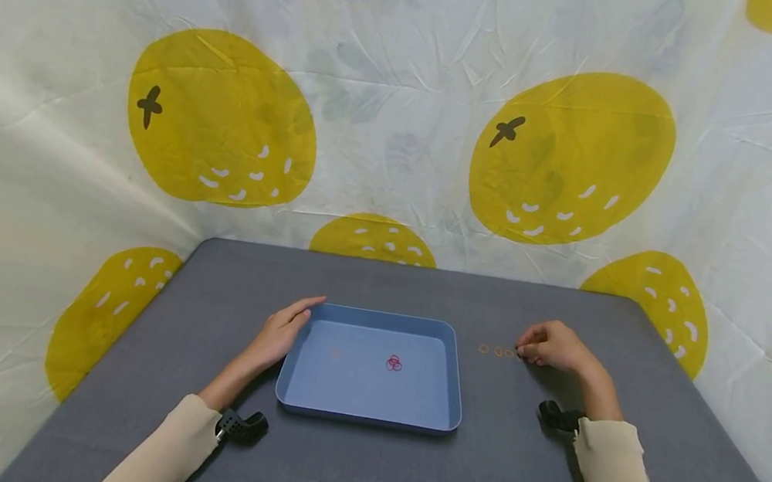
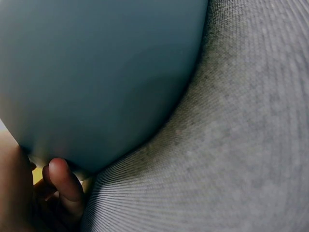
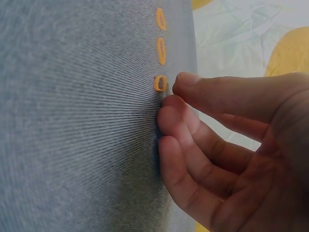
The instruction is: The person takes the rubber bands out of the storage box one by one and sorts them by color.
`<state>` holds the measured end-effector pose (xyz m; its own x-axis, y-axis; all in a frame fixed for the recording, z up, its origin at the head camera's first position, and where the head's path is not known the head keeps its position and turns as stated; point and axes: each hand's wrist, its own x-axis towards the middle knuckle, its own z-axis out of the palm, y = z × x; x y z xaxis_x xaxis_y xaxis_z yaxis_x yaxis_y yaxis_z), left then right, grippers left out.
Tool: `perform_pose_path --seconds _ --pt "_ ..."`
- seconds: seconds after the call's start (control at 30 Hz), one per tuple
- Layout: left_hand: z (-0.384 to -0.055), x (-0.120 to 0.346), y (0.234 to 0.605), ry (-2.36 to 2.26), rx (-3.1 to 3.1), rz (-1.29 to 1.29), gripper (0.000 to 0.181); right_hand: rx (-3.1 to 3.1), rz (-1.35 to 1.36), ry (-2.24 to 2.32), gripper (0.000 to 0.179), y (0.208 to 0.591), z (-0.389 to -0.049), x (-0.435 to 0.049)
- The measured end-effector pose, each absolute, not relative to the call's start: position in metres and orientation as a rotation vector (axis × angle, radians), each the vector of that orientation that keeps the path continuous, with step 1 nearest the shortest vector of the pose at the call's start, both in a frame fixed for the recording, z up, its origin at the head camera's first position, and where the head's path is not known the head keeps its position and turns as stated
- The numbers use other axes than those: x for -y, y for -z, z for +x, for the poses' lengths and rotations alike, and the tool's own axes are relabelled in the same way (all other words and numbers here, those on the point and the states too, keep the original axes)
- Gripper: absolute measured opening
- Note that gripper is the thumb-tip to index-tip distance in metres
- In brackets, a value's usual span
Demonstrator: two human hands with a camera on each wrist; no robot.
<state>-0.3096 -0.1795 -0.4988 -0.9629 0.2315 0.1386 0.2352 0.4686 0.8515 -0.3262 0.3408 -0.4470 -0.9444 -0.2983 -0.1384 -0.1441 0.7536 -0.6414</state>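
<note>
A shallow blue tray (image 1: 370, 406) lies on the grey-covered table. My left hand (image 1: 279, 333) holds its left side, thumb at the rim and index finger reaching to the far corner; in the left wrist view bent fingers (image 2: 66, 183) rest against the tray wall (image 2: 106, 87). Inside the tray sits a small cluster of red rubber bands (image 1: 394, 363). Right of the tray, three small orange rubber bands (image 1: 498, 352) form a row. My right hand (image 1: 553, 345) is at the row's right end, its loosely bent fingertips right beside the nearest orange band (image 3: 160, 83). Nothing shows between thumb and fingers.
Grey cloth (image 1: 364, 472) covers the table, whose far edge meets a white curtain (image 1: 398, 118) printed with large yellow fruit. Black wrist cameras (image 1: 242, 427) are strapped on both forearms, close above the cloth.
</note>
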Motion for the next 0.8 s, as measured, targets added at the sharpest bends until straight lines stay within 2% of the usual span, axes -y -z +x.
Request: perform_pose_path --seconds 0.4,0.8 --pt "-0.310 0.179 0.500 1.580 2.679 -0.421 0.042 -2.797 -0.321 0.922 0.015 0.434 -0.323 -0.338" --pt "-0.311 0.180 0.499 1.562 2.696 -0.412 0.042 -2.857 -0.375 0.865 0.022 0.410 -0.316 -0.322"
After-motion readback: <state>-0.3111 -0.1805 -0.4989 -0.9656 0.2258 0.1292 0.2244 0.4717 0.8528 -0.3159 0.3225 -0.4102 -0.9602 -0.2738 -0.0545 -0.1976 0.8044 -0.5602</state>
